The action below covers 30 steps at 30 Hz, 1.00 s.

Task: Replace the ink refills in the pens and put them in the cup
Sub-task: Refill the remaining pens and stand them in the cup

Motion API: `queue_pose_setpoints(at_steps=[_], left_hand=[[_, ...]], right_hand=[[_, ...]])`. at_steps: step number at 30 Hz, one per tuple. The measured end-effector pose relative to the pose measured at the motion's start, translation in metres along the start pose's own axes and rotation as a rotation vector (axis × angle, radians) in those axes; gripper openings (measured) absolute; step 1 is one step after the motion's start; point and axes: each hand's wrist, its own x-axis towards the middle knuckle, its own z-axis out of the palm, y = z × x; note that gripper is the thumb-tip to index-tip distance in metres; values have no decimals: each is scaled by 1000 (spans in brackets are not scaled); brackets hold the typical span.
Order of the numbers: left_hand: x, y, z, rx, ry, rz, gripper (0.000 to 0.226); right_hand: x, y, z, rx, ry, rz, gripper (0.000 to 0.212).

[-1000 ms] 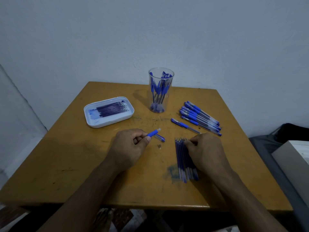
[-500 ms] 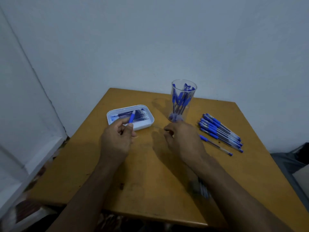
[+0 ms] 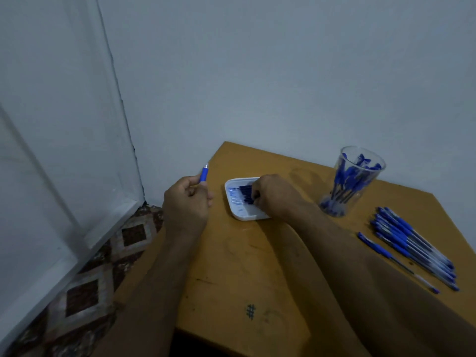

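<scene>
On tray (image 3: pixel 238 213): right hand (image 3: pixel 273 194) at refills (image 3: pixel 246 195) | left hand (image 3: pixel 186 202) grips pen (image 3: pixel 204 174)

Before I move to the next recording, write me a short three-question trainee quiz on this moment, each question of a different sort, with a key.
1. True or false: the left hand holds a blue pen barrel.
2. Where is the right hand reaching? A) into the clear cup B) into the white tray of refills C) to the loose pens on the table
3. Fill in: the clear cup holds blue ____.

Key: 1 true; 2 B; 3 pens.
</scene>
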Motion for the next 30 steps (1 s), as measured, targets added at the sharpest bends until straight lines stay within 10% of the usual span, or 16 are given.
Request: queue_pose_setpoints(at_steps=[18,30], left_hand=[[-9,6,7,-4,-94,-41,25],[-22,10,27,-55,-190,-22,12]], right_hand=[[8,2,-9,58,-192,-39,16],[-30,21,-33,34,-36,-102,16]])
